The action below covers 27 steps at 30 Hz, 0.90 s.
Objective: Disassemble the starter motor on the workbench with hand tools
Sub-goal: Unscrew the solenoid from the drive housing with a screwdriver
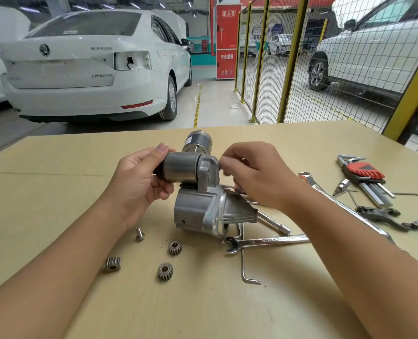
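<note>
The grey starter motor housing point(203, 211) stands on the workbench point(56, 179) in the middle of the head view. Its cylindrical solenoid point(182, 168) sits on top, and my left hand point(137, 182) is wrapped around the solenoid's left end. My right hand point(254, 172) pinches with thumb and fingertips at the solenoid's mounting flange point(209, 171); what it pinches is too small to tell. Behind them stands the removed motor body point(198, 141). Three small planetary gears point(165, 271) and a bolt point(139, 234) lie in front of the housing.
A combination wrench point(266, 241), an L-shaped hex key point(247, 270) and a socket extension point(274, 222) lie right of the housing. A red hex key set point(364, 171), a long spanner, a bit and pliers are at the far right. Cars and a yellow mesh fence stand behind.
</note>
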Tool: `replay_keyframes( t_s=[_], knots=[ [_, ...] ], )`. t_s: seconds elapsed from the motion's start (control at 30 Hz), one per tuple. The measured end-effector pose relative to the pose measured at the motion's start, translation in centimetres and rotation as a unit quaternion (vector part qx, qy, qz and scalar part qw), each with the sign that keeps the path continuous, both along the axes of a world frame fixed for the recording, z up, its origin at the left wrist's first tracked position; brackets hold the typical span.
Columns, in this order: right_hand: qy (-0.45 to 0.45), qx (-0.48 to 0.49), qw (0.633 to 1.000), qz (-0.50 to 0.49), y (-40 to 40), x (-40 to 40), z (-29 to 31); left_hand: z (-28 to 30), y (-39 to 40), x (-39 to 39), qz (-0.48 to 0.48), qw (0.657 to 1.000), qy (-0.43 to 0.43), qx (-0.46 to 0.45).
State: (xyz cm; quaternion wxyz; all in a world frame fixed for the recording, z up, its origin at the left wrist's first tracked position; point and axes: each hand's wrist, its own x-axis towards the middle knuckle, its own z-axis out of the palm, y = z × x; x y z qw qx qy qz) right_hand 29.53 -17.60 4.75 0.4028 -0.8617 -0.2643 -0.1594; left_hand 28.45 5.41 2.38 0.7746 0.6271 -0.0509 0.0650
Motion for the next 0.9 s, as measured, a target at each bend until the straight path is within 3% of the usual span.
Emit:
replay_keyframes(
  t_s=[0.07,0.17,0.53,0.63,0.73,0.9],
  knots=[
    [0.043,-0.02,0.999,-0.005,0.1,0.1,-0.07,-0.01,0.0,-0.01,-0.001,1.0,-0.001,-0.001],
    [0.04,-0.07,0.997,-0.015,0.46,-0.03,-0.27,-0.03,0.01,0.0,-0.001,1.0,-0.001,0.0],
    [-0.113,-0.082,0.989,-0.041,0.56,-0.63,0.2,-0.18,0.07,0.12,0.01,1.0,-0.01,-0.002],
    [-0.045,-0.012,0.998,-0.042,0.78,-0.77,0.09,-0.17,0.04,0.19,0.009,1.0,-0.011,-0.004],
    [0.05,-0.033,0.998,-0.034,0.85,-0.55,-0.27,-0.16,0.09,0.15,0.006,1.0,-0.011,-0.003],
    [0.031,-0.022,0.998,-0.046,0.99,-0.41,-0.45,-0.13,0.15,0.13,0.004,1.0,-0.013,-0.001]
  ],
)
